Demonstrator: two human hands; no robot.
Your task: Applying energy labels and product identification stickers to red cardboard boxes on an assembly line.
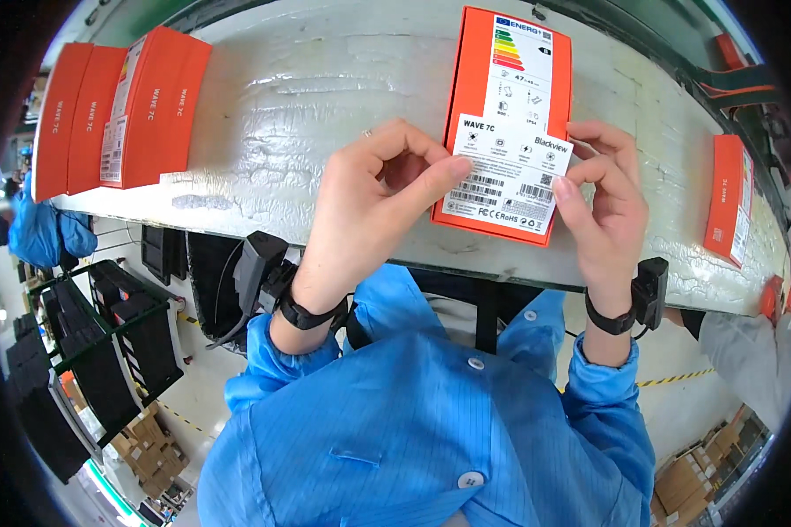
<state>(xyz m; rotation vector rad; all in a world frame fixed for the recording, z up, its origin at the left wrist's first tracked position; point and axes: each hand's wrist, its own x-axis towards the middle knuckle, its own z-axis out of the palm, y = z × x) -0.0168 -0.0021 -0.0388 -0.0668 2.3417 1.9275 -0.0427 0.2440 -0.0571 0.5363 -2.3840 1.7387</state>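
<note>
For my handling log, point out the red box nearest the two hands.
The middle box, label side up between the left hand and right hand. The others are farther off: a group of boxes at far left, a lone box at far right.

Both hands (pixel 360 193) (pixel 608 211) at opposite sides of a labelled orange box (pixel 505 127) on a pale table (pixel 316 79).

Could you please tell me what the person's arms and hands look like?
The ungloved left hand has a thin silvery ring; the right hand is ungloved too. Each wrist bears a black strap with a boxy black device. Blue, finely striped fabric sleeves stop behind the straps.
</note>
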